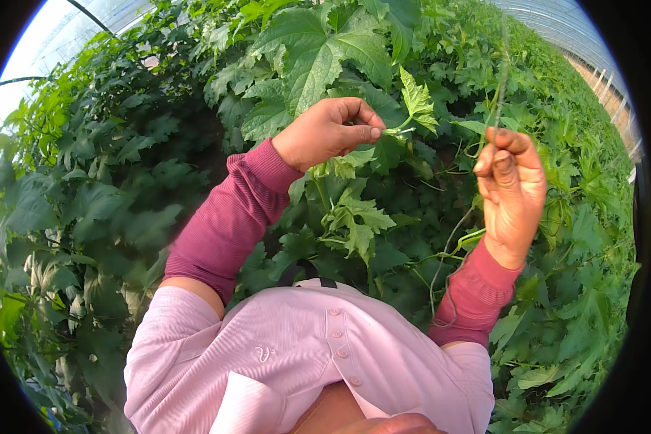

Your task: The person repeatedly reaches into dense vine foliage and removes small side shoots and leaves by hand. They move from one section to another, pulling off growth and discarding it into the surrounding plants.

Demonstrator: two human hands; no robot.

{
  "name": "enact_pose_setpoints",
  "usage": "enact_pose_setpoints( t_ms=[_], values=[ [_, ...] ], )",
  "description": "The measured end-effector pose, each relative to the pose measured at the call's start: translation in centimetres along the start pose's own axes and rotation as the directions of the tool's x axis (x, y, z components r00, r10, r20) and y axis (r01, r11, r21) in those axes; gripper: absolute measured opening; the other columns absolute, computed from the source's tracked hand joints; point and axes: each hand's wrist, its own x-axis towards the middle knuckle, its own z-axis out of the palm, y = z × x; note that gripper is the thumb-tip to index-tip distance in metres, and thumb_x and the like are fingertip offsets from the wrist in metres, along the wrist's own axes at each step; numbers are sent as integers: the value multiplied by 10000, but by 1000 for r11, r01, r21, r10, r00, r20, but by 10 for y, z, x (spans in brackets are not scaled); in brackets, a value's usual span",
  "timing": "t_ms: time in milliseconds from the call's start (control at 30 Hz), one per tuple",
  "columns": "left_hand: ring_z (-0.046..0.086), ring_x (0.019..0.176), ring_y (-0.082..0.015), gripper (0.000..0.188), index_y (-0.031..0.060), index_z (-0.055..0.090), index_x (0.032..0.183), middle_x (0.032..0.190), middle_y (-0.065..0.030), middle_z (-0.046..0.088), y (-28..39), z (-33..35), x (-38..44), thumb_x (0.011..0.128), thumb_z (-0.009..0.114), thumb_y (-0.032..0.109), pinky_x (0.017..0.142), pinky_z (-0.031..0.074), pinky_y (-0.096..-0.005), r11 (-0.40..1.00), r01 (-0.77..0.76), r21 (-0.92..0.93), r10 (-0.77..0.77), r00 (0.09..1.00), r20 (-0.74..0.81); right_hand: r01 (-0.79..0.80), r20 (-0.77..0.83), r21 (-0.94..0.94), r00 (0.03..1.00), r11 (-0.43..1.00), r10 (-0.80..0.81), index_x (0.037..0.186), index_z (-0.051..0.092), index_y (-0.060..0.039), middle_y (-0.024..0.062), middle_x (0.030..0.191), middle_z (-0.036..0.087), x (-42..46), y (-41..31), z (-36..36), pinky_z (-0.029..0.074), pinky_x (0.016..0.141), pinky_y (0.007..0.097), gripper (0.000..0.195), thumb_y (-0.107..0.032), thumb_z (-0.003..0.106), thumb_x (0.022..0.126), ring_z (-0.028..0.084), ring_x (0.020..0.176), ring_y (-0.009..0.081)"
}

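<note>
My left hand (339,130) pinches the stem of a vine shoot (396,131) between thumb and fingertips; pale young leaves (416,99) stand up from it. To the right, my right hand (510,184) is raised with its palm partly turned up, thumb and fingers closed on a thin string (502,92) that runs upward. A slack length of grey string (439,268) hangs below and loops by the right sleeve. Green stems and a tendril stand just behind the right hand. Below the left hand is another young leafy shoot (358,217).
Dense lobed-leaf vines (320,54) rise close in front and on both sides. More foliage (586,260) fills the right, with thin stems crossing it. Greenhouse film (548,21) arches overhead, and pale posts (606,87) stand at the far right.
</note>
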Motion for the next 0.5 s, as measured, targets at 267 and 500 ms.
enact_pose_setpoints(
  t_ms=[267, 500],
  values=[
    [416, 563, -16, 121, 52, 587, 962, 819, 16, 599, 34, 30, 23, 878, 594, 139, 492, 328, -162, 992, -31, -126, 55, 979, 194, -209, 25, -173, 976, 962, 217, 866, 593, -23, 34, 805, 635, -38, 74, 23, 428, 566, 188, 61, -75, 625, 864, 549, 638, 63],
    [458, 559, -25, 162, 90, 586, 859, 766, 6, 601, 22, 30, 26, 886, 609, 248, 472, 329, -161, 974, 55, -219, -28, 992, 122, -112, -180, -28, 978, 993, 105, 876, 626, -18, 5, 832, 630, 11, 75, -5, 423, 606, 181, 81, -36, 673, 813, 524, 645, 44]
  ],
)
